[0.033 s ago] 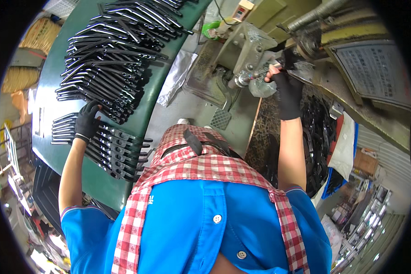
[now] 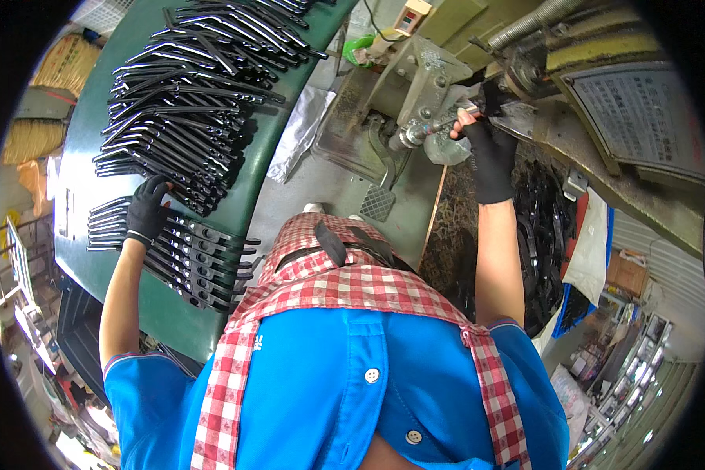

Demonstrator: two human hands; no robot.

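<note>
While reaching out to both sides, has the left hand [image 2: 147, 207] laid on top of the near row of bars [image 2: 200, 260], toward their thinner ends. Bends its gloved fingers down over them; cannot tell, from above, about any grip. Has the right hand [image 2: 491, 157] well apart, up at the machine [image 2: 439, 66], with bare fingertips pressed together about a metal rod [image 2: 446, 123], just beside some clear plastic [image 2: 444, 150].

Keeps the near row side by side on the green surface [image 2: 192, 325], flat holed parts to the right, close to the red-and-white checked apron [image 2: 352, 276]. Beyond the left hand, on the same surface, shows a far larger heap of bars [image 2: 172, 102], black, bent and overlapping.

Between surface and machine, shows a silvery sheet [image 2: 301, 129] and a ridged foot pedal [image 2: 378, 204] over a grey floor. To the right of the right forearm, shows a pile of black parts [image 2: 540, 223], then a cardboard box [image 2: 628, 271] farther off. At the far left, shows straw-coloured bundles [image 2: 35, 139].

On the machine's right side, bears a pale plate [image 2: 642, 117] with rows of dark writing. On the blue shirt [image 2: 313, 384], bears a small white mark [image 2: 259, 342], too small to make out.
</note>
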